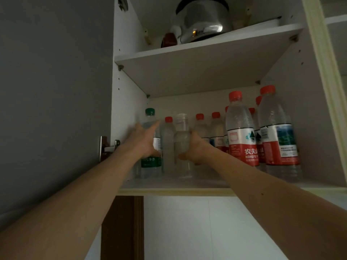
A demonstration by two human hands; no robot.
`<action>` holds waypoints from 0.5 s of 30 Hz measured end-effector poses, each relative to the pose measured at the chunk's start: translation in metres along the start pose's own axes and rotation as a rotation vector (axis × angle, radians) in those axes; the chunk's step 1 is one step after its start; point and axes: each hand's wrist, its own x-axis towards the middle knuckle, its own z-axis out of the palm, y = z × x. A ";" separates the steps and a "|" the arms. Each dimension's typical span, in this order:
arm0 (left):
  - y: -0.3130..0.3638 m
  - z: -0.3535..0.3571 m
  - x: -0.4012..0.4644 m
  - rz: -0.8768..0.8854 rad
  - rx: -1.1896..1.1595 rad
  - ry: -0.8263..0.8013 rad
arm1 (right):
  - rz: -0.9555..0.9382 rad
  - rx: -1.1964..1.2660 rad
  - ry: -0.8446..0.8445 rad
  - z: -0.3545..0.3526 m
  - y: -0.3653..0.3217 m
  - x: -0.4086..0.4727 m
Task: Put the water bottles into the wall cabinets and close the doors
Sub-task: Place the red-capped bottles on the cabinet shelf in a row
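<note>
Right hand (pixel 195 149) has its grip wrapped round a clear uncapped bottle (pixel 181 139), setting it upright on the lower cabinet shelf (pixel 169 184). At its 9 o'clock, the left hand (pixel 144 139), fingers spread wide, rests against the green-capped bottle (pixel 150 143), probably steadying it. Red-capped bottles (pixel 239 128) crowd 3 o'clock; all smooth see-through plastic.

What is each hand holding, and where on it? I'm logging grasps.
The right hand grips the clear bottle around its middle. The left hand rests open against the green-capped bottle, gripping nothing.
</note>
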 end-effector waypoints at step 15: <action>-0.010 -0.007 0.007 0.022 0.710 0.136 | 0.034 0.047 -0.106 0.029 -0.022 0.025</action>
